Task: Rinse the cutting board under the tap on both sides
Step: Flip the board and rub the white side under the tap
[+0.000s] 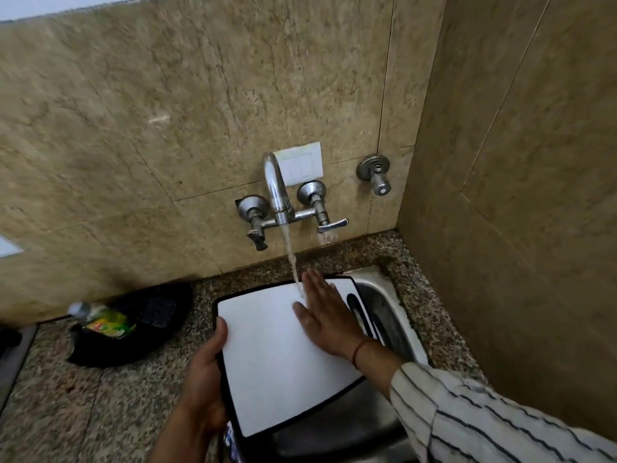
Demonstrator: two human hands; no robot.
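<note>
Rinsing step: judging by the stream landing on the white upper face of the cutting board [277, 355], the first side is being washed; whether the underside has had its turn cannot be told.
Board position: over the sink [390, 315], tilted a little, its far edge under the tap [275, 185] and its near edge towards the person; the black rim and a slot handle show at its right end.
Water: a thin stream [291, 259] falls from the spout and strikes the board near its far edge, just beside the right fingertips.
Left hand [207, 382]: pinching the board's left edge, thumb on top and fingers hidden beneath, carrying its weight.
Right hand [325, 315]: laid flat on the wet face, fingers straight and close together, palm down, gripping nothing; it looks set to wipe.
Right forearm: comes in from the lower right in a striped sleeve [484, 419], a red thread at the wrist.
Next move, as a judgement: sweep the palm across the face, then turn the board over, which calls for the right hand to take the opposite edge, since the wet plastic may slip.
Nearby: a green bottle [107, 324] lies on the counter [66, 412] at left, well apart.
</note>
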